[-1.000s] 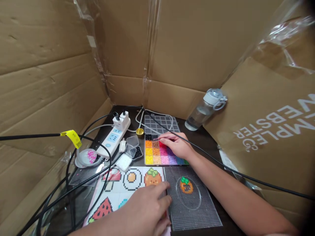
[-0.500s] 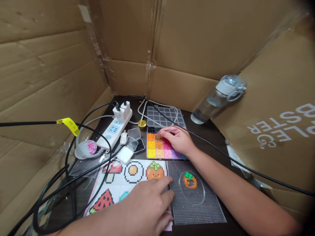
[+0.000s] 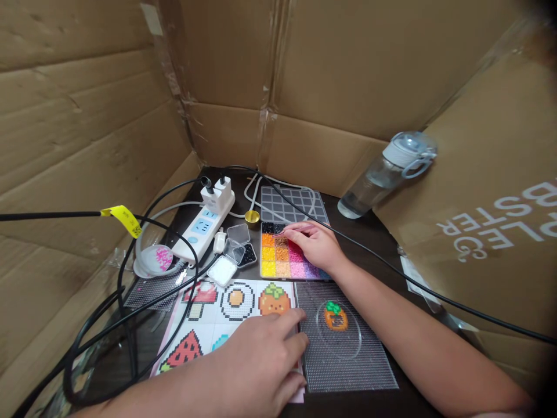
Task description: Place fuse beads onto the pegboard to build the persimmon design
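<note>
Left hand (image 3: 272, 348): palm down on the pattern sheet (image 3: 209, 331), fingers loosely curved and slightly apart, gripping nothing that shows; what lies under the palm cannot be told.
Right hand (image 3: 321, 247): thumb and fingers pinched together on slim pinkish tweezers (image 3: 288, 231), whose tip hangs at the bead case (image 3: 278, 278); whether a bead is caught there is too small to tell.
Picking: a light pinch, low wrist and one bead at a time should stop neighbours hopping the dividers.
Steadying: a quiet left palm should keep the sheet from creeping, fingertips best clear of the pegboard (image 3: 339, 371) just beside it.
Sheet: flat paper, square-stepped motifs of watermelon (image 3: 185, 349), mushroom (image 3: 196, 309) and egg (image 3: 237, 298).
Small boxes (image 3: 239, 233): clear, square plastic, with fine white grains (image 3: 221, 270) and glossy black beads (image 3: 248, 254).
Case: shallow, gridded, grainy with colour; its clear lid (image 3: 281, 201) lies behind.
Board: transparent, finely studded; a rounded orange-and-green bead figure (image 3: 336, 319) sits inside a clear ring.
Bottle (image 3: 372, 181): smooth, see-through cylinder, pale looped cap.
</note>
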### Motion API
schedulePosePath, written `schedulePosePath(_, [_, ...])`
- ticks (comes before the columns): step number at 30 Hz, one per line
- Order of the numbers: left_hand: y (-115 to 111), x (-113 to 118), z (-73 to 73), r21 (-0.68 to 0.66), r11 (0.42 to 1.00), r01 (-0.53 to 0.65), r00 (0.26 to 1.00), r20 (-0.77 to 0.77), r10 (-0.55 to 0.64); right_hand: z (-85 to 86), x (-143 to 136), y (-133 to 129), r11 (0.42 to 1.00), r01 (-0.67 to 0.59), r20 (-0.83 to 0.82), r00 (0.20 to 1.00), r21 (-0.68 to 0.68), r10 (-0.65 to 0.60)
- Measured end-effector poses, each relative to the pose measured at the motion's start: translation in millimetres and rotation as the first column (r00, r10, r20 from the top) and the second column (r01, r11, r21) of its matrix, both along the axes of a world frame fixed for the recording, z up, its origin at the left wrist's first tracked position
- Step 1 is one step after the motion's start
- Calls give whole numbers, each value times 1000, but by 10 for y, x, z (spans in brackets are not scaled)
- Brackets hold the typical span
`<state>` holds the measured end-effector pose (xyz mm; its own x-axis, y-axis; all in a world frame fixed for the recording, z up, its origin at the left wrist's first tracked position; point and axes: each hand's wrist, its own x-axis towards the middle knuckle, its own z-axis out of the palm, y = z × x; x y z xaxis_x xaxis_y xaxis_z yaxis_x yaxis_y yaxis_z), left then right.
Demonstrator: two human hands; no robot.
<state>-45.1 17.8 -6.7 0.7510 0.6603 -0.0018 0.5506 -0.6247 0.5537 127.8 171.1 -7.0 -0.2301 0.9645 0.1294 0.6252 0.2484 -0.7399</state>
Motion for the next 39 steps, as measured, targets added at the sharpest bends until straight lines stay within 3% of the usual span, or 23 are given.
schedulePosePath(9, [1, 2, -5, 5, 1000, 2, 1000, 1, -2, -36, 8, 0, 1000, -1, -87, 996, -16, 0])
schedulePosePath(13, [3, 5, 7, 1, 1000, 5, 1000, 1, -5, -30, -38, -34, 982, -116, -290, 955, -146, 69])
schedulePosePath(16, [-10, 1, 14, 2, 1000, 5, 1000, -2, -5, -32, -59, -45, 968, -168, -349, 932, -185, 95])
schedulePosePath(24, [5, 0, 24, -7, 1000, 6, 1000, 2, -6, -32, 9, -11, 1000, 6, -93, 996, -14, -7])
schedulePosePath(30, [2, 1, 30, -2, 1000, 15, 1000, -10, -15, -44, 3, -26, 999, -8, -129, 992, -41, 3])
schedulePosePath(39, [6, -3, 16, 2, 1000, 16, 1000, -27, -16, -33, 24, -17, 999, 30, -53, 998, -28, -31])
